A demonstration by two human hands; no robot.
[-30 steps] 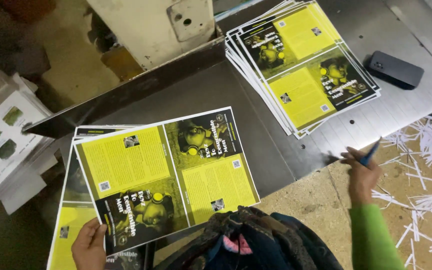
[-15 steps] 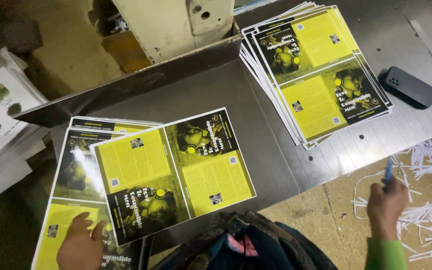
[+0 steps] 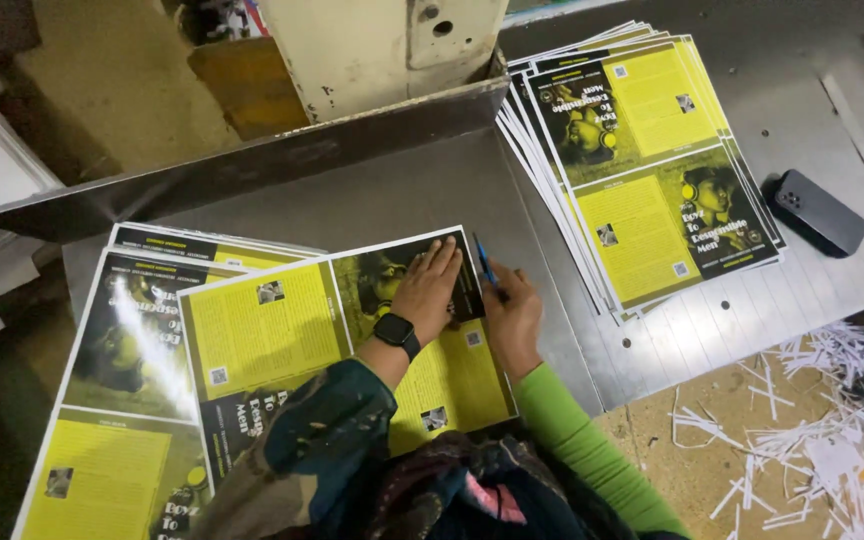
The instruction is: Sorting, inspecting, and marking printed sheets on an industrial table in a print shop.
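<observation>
Table: grey metal table (image 3: pixel 712 330) under a cream machine housing (image 3: pixel 372 50), with white paper trimmings (image 3: pixel 812 420) strewn on the floor at my right.
Left hand: my left hand (image 3: pixel 430 290), a black smartwatch (image 3: pixel 397 330) on its wrist, lies flat with fingers (image 3: pixel 444 258) spread, pressing down on the top yellow-and-black printed sheet (image 3: pixel 272 335).
Right hand: my right hand (image 3: pixel 512 315) has its fingers closed around a blue pen (image 3: pixel 485 262), whose tip sits at the sheet's right edge, just beside my left hand.
Sheet: it lies tilted on the table right in front of me, overlapping a pile of like sheets (image 3: pixel 112 360) at my left.
Far stack: 1 fanned stack of the same prints (image 3: pixel 642 160) rests well apart at the upper right.
Phone: 1 dark phone (image 3: pixel 820 212) lies just beside that stack.
</observation>
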